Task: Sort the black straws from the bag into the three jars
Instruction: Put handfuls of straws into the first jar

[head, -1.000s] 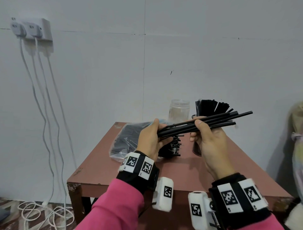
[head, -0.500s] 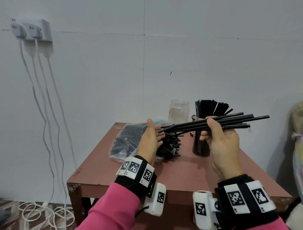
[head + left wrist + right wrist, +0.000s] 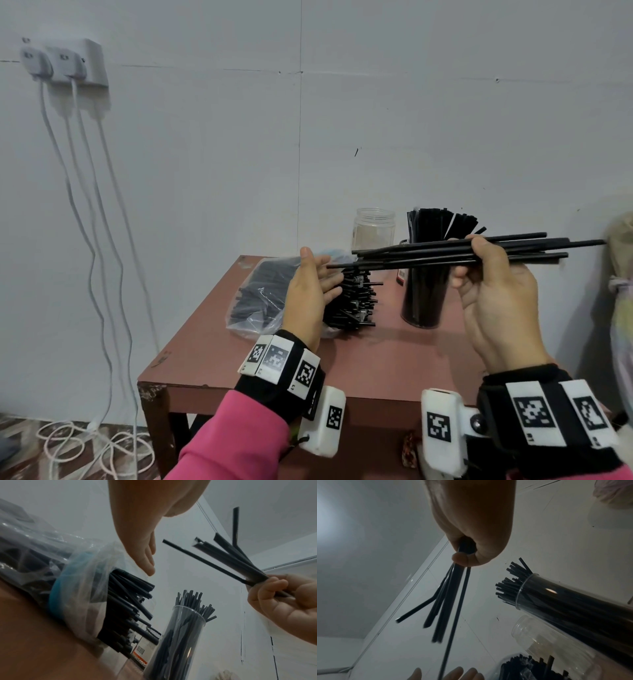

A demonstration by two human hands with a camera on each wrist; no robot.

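My right hand (image 3: 479, 263) grips a bundle of several black straws (image 3: 428, 255), held level above the table; the grip shows in the right wrist view (image 3: 467, 551). My left hand (image 3: 318, 281) is open with straight fingers, just left of the straw tips and holding nothing. Below it lies the clear plastic bag (image 3: 260, 294) with black straws spilling from its mouth (image 3: 130, 595). A tall clear jar (image 3: 424, 294) packed with black straws stands under the bundle. An empty clear jar (image 3: 373, 228) stands behind. A mesh holder with a label (image 3: 150, 634) peeks out between them.
The brown table (image 3: 342, 370) stands against a white wall, its front and left edges near my wrists. White cables (image 3: 102, 240) hang from a wall socket at the left. A pale bag (image 3: 620, 291) sits at the right edge.
My left hand let go of the bundle's left end and opened. My right hand drew the straws to the right, over the full jar.
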